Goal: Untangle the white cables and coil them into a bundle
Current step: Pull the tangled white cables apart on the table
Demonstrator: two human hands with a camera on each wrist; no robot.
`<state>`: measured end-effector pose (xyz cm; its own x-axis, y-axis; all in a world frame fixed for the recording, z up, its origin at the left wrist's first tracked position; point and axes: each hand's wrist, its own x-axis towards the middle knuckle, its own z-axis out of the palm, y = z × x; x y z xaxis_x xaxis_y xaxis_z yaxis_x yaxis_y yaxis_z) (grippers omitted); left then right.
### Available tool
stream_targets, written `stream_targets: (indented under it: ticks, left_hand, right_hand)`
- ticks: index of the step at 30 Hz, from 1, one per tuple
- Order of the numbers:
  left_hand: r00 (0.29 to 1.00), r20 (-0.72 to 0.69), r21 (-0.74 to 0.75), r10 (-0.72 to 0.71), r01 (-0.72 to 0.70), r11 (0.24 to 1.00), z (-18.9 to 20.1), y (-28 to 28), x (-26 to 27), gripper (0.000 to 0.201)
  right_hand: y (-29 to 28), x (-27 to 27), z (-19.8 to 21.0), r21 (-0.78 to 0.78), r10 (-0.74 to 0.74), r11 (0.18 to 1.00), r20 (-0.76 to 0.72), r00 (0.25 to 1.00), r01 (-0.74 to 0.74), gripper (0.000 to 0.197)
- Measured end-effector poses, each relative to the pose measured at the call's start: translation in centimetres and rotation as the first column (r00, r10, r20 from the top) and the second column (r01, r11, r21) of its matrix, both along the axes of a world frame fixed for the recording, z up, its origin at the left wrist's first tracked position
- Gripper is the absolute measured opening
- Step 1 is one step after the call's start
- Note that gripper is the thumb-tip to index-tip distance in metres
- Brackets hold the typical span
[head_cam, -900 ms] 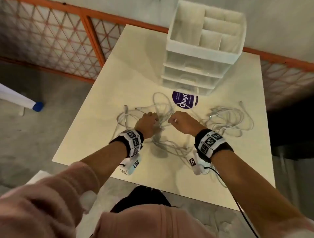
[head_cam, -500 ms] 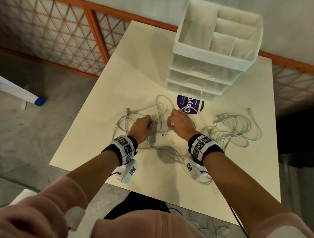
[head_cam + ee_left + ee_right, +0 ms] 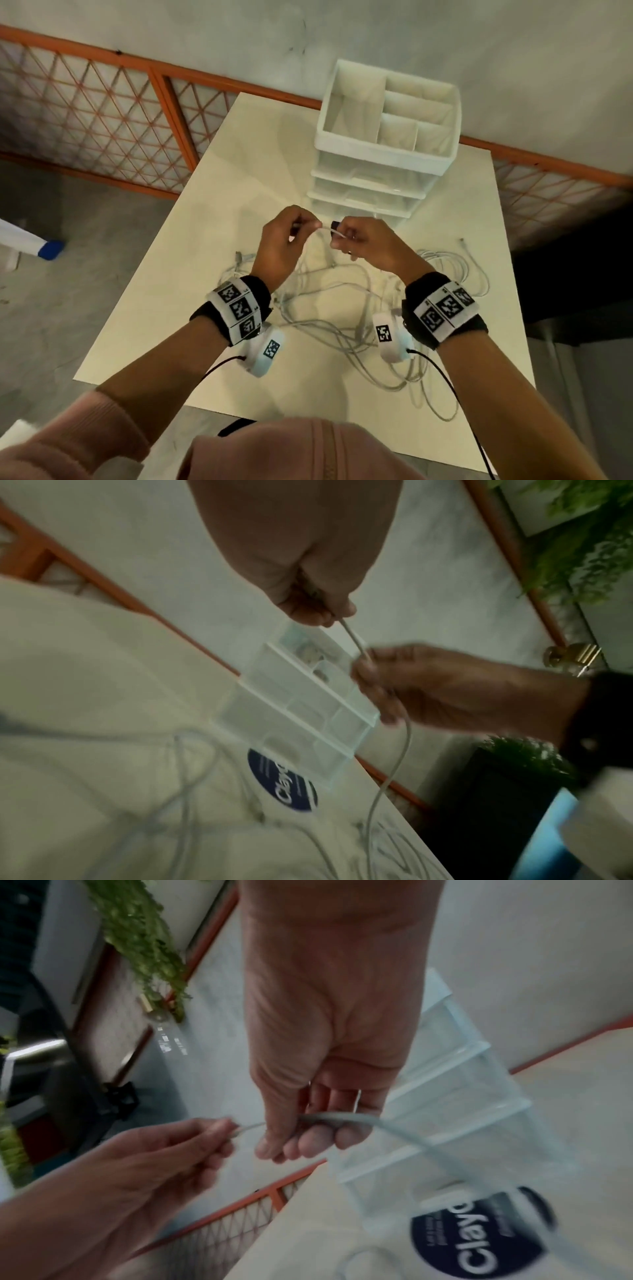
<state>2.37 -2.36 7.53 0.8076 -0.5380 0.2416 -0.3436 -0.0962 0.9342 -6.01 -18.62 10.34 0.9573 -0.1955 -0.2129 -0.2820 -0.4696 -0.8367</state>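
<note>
Tangled white cables (image 3: 329, 308) lie in loose loops on the cream table (image 3: 212, 240). Both hands are raised above the tangle, close together. My left hand (image 3: 291, 228) pinches one end of a white cable (image 3: 327, 231), and my right hand (image 3: 356, 236) grips the same cable a short way along. In the left wrist view the cable (image 3: 394, 750) runs from my left hand (image 3: 318, 610) through my right hand (image 3: 373, 674) and hangs down to the table. The right wrist view shows the cable (image 3: 342, 1118) crossing under the curled fingers (image 3: 308, 1142) of my right hand.
A white drawer organizer (image 3: 383, 144) with open top compartments stands at the back of the table. A round dark blue sticker (image 3: 284, 780) lies just in front of it. A second loop of white cable (image 3: 455, 270) rests at the right. An orange-framed lattice fence (image 3: 102, 113) runs behind.
Both hands have risen from the tangle on the table and now hold one cable end stretched between them in the air. The head view has tilted and shifted.
</note>
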Motion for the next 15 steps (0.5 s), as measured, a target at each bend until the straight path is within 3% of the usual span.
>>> stream_targets:
  ticks: [5, 8, 10, 12, 15]
  left_hand:
    - [0.95, -0.089, -0.052, 0.3, -0.305, 0.951, 0.5, 3.2, 4.6, 0.015]
    - [0.888, -0.223, -0.087, 0.403, -0.43, 0.899, -0.2, 5.6, 6.3, 0.012]
    - [0.866, -0.322, -0.113, 0.382, -0.436, 0.893, -0.3, 6.1, 5.9, 0.008]
    - [0.817, -0.493, -0.166, 0.3, -0.426, 0.889, -0.2, 5.9, 5.1, 0.018]
    - [0.683, -0.727, -0.333, 0.071, -0.441, 0.833, 0.9, 4.7, 3.9, 0.006]
  right_hand:
    - [-4.4, -5.5, -1.9, -0.072, -0.022, 0.997, -0.109, 0.994, 0.015, 0.019]
    - [-6.2, -9.1, -2.6, 0.005, -0.122, 0.992, -0.138, 0.983, 0.124, 0.023]
    - [-6.2, -10.2, -2.2, 0.065, -0.165, 0.982, -0.135, 0.977, 0.175, 0.026]
    - [-5.6, -10.1, -1.5, 0.063, -0.185, 0.979, -0.126, 0.975, 0.194, 0.027]
    - [-5.1, -9.0, -1.1, -0.134, -0.131, 0.985, -0.156, 0.979, 0.111, 0.026]
